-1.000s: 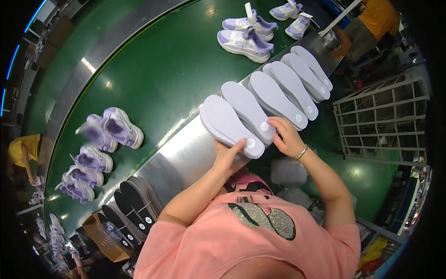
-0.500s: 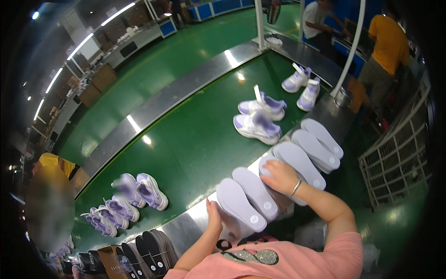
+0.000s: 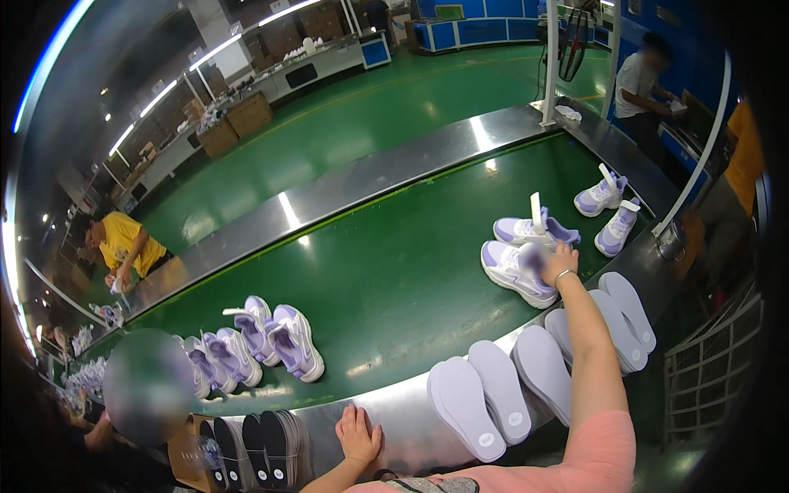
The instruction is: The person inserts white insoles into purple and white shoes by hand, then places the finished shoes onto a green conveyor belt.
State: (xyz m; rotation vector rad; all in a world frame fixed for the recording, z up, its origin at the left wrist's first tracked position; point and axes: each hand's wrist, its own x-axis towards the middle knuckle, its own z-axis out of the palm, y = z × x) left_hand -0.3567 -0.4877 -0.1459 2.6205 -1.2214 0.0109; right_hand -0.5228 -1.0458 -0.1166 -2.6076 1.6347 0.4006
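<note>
Sneaker [image 3: 516, 273] in white and lilac sits on the green belt [image 3: 394, 279], and your right hand [image 3: 557, 261] is stretched out onto its heel end, touching it; can't tell if your grip is actually closed on it, that spot's blurry. Its twin [image 3: 534, 231] is just behind. Pale lilac insoles [image 3: 493, 393] are lined up along the steel worktop [image 3: 411, 419] edge under your arm. Your left hand [image 3: 359, 435] lies flat and open on that same edge, holding nothing. More sneakers [image 3: 271, 337] sit further left.
</note>
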